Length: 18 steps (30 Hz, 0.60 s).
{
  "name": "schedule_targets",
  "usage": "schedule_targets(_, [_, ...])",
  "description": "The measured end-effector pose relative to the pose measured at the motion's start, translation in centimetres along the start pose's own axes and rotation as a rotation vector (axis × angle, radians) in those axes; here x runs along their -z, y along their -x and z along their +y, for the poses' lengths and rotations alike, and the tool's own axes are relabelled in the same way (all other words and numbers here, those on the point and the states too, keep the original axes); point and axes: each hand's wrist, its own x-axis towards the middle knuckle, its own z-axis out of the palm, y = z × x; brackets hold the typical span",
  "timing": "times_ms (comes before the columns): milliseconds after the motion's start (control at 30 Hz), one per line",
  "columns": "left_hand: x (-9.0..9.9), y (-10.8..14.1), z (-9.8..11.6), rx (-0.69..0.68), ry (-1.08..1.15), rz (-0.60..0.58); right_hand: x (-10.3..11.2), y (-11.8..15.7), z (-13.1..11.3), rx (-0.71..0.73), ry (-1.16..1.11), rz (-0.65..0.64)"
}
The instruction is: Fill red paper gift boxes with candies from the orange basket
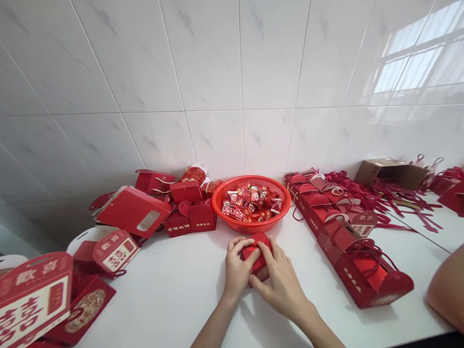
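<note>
Between my two hands, a small red gift box (259,269) rests on the white table in front of me. My left hand (237,265) is closed around its left side, thumb lying over the top. From the right, my right hand (279,277) grips the same box, its fingers on the top flaps and its thumb at the near side. My fingers cover much of the lid, so I cannot tell whether it is fully folded. Just beyond the box stands a red plastic basket (245,226) filled with red-wrapped candies (254,201).
A row of red candy boxes (336,243) with cord handles runs along the right. More red boxes (192,216) and opened cartons (25,299) crowd the left. Farther right lie red ribbons (391,195), a cardboard box (392,172) and another person's arm (452,283). A tiled wall (213,66) rises behind.
</note>
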Motion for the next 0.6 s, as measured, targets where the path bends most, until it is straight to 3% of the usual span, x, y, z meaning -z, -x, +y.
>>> schedule_targets(200, [-0.1,0.1,0.9,0.040,-0.005,-0.018,2.1,-1.3,-2.1,-0.105,0.098,-0.166])
schedule_targets(300, [0.4,0.2,1.7,-0.041,0.085,-0.065,5.3,-1.7,-2.0,-0.070,0.074,-0.147])
schedule_targets(367, [0.8,0.3,2.2,-0.126,0.126,-0.072,9.2,-1.6,-1.3,0.029,0.015,-0.048])
schedule_targets(467, [1.3,0.3,2.5,-0.181,0.106,-0.068,16.7,-1.1,0.6,0.152,0.013,0.252])
schedule_targets(533, [1.3,0.1,2.4,-0.168,0.089,-0.083,21.6,-0.6,2.7,0.074,0.072,0.508])
schedule_targets(600, [1.1,0.0,2.3,-0.151,0.082,-0.106,25.2,-0.1,5.4,-0.101,0.145,0.652])
